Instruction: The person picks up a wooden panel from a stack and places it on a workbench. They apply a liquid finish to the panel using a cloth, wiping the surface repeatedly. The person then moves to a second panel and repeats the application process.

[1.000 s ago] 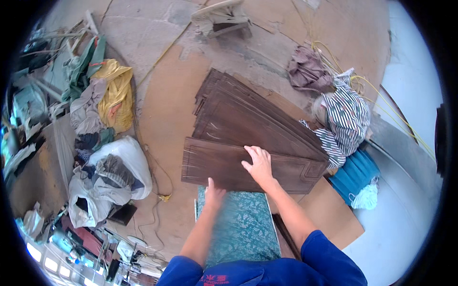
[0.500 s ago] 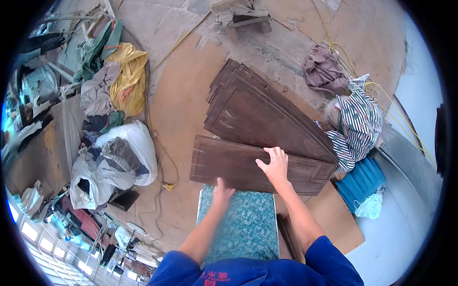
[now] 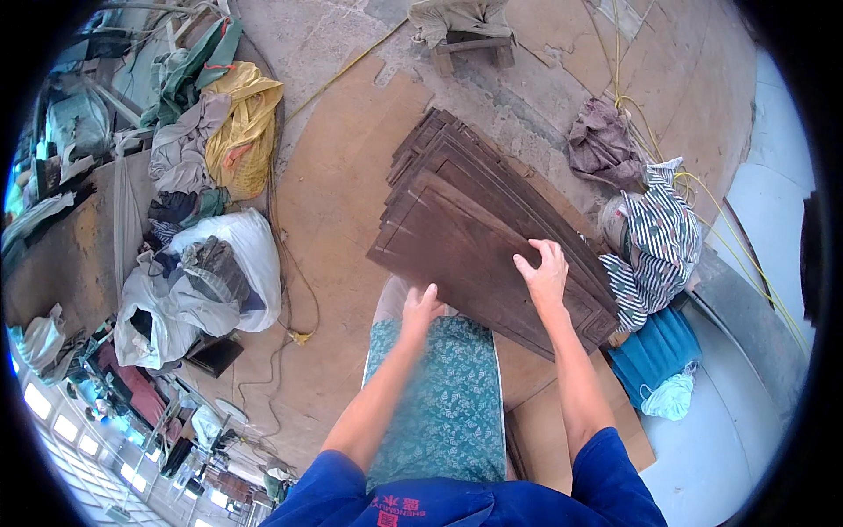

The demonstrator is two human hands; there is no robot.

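Observation:
A dark brown wooden panel [image 3: 457, 241] with a grooved border lies slanted on top of a fanned stack of similar panels [image 3: 505, 180]. At its near edge my left hand [image 3: 420, 312] grips it, the fingers partly hidden and slightly blurred. My right hand [image 3: 546, 274] reaches across the panel and holds its far edge, thumb and fingers bent over the wood. Just below my left hand is a padded surface under a teal floral cloth [image 3: 430, 395], with a pale cloth at its far end.
Striped cloth [image 3: 663, 224] and a teal cloth bundle [image 3: 654, 356] lie right of the stack. White sacks [image 3: 250, 272] and a yellow bag [image 3: 246, 132] stand left. A cable [image 3: 274, 198] crosses the floor; a low wooden stool [image 3: 470, 39] is at the far side.
The top panel has turned clockwise, its left end swinging away from me, and now lies more in line with the stack. Both hands have moved along with it.

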